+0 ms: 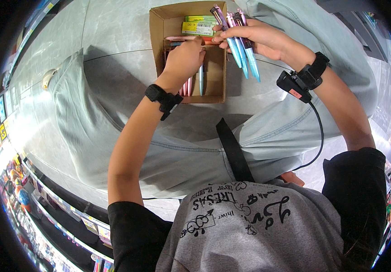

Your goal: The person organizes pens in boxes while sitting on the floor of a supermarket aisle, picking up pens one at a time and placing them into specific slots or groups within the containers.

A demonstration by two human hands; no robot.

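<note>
A cardboard box (221, 81) stands on the floor before me. My right hand (258, 39) is closed around several light-blue pens (243, 61) with pink and dark tops, held above and beside the box's right edge. My left hand (187, 56) reaches into the box, its fingers bent down near the pens inside; whether it grips one is hidden. Below that hand lie a blue pen (201, 81) and several pink pens (189, 87). A pink pen (178, 38) lies crosswise above it. Small green-and-yellow packs (198, 28) bearing writing lie at the box's far end.
Grey floor tiles (113, 30) surround the box, and my legs in pale jeans (79, 112) are spread on both sides of it. Stocked store shelves (69, 217) curve along the lower left. A cable (322, 136) runs down from the device on my right wrist.
</note>
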